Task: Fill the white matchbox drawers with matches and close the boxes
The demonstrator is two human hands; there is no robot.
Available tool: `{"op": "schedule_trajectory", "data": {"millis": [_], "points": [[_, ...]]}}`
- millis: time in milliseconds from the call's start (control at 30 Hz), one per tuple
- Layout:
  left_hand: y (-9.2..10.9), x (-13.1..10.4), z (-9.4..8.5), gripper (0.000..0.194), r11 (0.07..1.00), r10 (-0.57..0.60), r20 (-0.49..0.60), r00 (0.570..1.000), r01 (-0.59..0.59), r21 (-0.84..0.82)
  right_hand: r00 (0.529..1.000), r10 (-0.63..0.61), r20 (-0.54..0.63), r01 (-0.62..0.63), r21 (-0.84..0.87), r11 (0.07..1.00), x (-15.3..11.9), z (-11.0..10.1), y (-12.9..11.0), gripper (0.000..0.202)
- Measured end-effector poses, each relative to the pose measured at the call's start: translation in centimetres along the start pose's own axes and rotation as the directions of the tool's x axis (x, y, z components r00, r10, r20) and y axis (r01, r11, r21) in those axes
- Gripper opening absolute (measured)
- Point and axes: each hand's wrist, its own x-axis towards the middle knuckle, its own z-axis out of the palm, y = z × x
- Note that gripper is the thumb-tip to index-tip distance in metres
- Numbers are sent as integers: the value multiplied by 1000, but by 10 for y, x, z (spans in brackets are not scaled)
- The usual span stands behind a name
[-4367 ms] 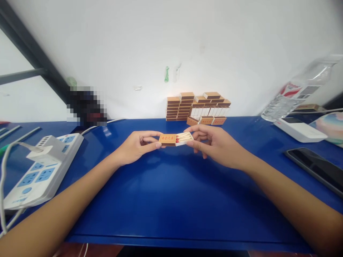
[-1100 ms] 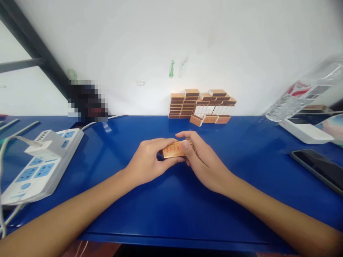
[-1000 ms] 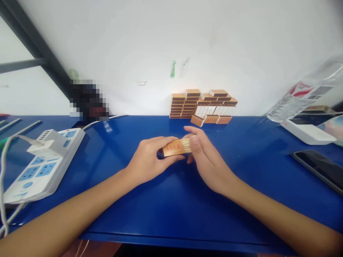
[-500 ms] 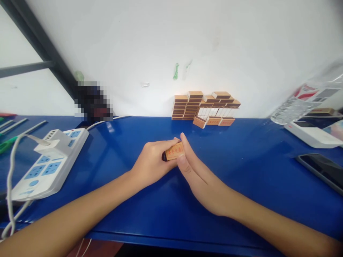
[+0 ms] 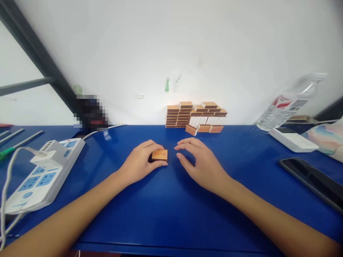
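Observation:
A matchbox with a tan label and red characters lies near the middle of the blue table. My left hand has its thumb and fingers around the near and far sides of this box. To the right, my right hand hovers apart from the box, fingers curved and spread, with nothing in it. Against the wall behind, several matchboxes form a stack on the left. Beside it, more boxes stand upright, lie across the top and lean in front.
At left lies a white power strip with a plug and cable; green-handled tools lie beyond it. On the right are a leaning water bottle, a white device and a dark phone.
My right hand has come away from the matchbox and opened to the right. The box in my left hand has shifted left and now sits flatter on the table. The camera view has tilted slightly.

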Motion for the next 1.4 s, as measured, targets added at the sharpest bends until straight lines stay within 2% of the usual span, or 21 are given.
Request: {"op": "schedule_trajectory", "data": {"millis": [133,233,300,433,500,600,800,933,1000,1067,1167,1233,1300,1400], "points": [[-6,5,-4,37,996,-66,-35,997,64,-61,1000,-14,-4,14,2,1000,3,0,4,15],[-13,23,-12,39,997,-60,-111,992,55,-50,1000,-17,14,18,-34,999,4,0,7,15],[-16,48,-21,39,999,-40,-155,987,38,-12,1000,-17,25,19,-71,997,4,0,10,16],[-16,114,-37,43,999,-37,-277,960,43,16,999,-29,35,34,-122,992,4,0,13,17],[-13,143,-39,45,999,-30,-265,964,34,11,999,-35,36,40,-133,990,4,0,12,16],[-10,163,-34,46,991,-33,-303,953,70,112,998,-37,45,43,-156,987,5,-1,11,16],[-8,155,-17,27,975,-14,-335,942,88,206,994,-38,103,60,-216,975,6,0,9,18],[-8,145,-9,15,963,21,-324,946,68,261,986,16,164,28,-266,964,8,1,11,18],[-9,137,-5,17,960,73,-222,972,-9,280,982,51,183,4,-291,957,9,0,13,18],[-12,128,1,19,951,162,-6,987,-154,268,978,75,194,-11,-312,950,10,-2,15,18],[-19,119,11,40,928,242,213,946,-290,233,973,97,210,-25,-319,947,10,-3,16,19],[-23,116,16,40,922,240,259,936,-303,240,970,102,220,-28,-317,948,10,-4,17,20],[-24,115,17,32,921,226,258,940,-292,258,969,106,225,-30,-319,947,11,-4,18,20],[-22,122,1,29,921,225,207,952,-277,275,968,112,223,-34,-326,945,12,-6,18,22]]}}
